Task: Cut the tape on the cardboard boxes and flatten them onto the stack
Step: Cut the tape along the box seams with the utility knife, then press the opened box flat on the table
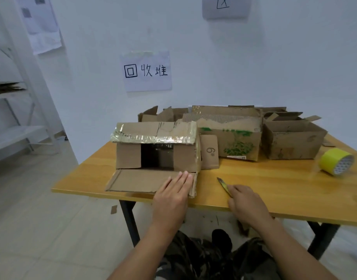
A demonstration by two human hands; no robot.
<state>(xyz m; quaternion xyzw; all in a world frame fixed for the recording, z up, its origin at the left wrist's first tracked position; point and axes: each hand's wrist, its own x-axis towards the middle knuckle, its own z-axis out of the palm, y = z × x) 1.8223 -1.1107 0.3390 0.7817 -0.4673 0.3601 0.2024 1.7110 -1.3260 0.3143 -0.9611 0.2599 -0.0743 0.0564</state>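
- The small cardboard box (157, 147) lies on its side near the table's front-left corner, its open mouth facing the person, the top flap with wrinkled tape (153, 138) jutting out above and the lower flap (137, 180) folded flat on the table (274, 182).
- The left hand (171, 196) rests palm down on the right end of that lower flap, fingers (183, 177) straight and together, pressing and gripping nothing.
- The right hand (247, 203) sits just right of the box, fingers curled round the handle of a utility knife (224, 185); the blade points away from the person and slightly left, toward the box's near right corner.
- The box lies ahead and left of the knife tip, near but not touching; its long axis runs left to right across the table, so the taped seam runs crosswise to the blade. The left hand is the nearer, already on the box; I judge that the knife must swing left and up to meet the tape.
- Behind the box stand more open boxes (234, 138), one printed in green; a roll of yellow tape (337, 161) lies far to its right.
- The table is yellow wood on dark legs, against a white wall with a handwritten paper sign (146, 71) above the box; a pale tiled floor and white shelving (14, 110) lie to its left.
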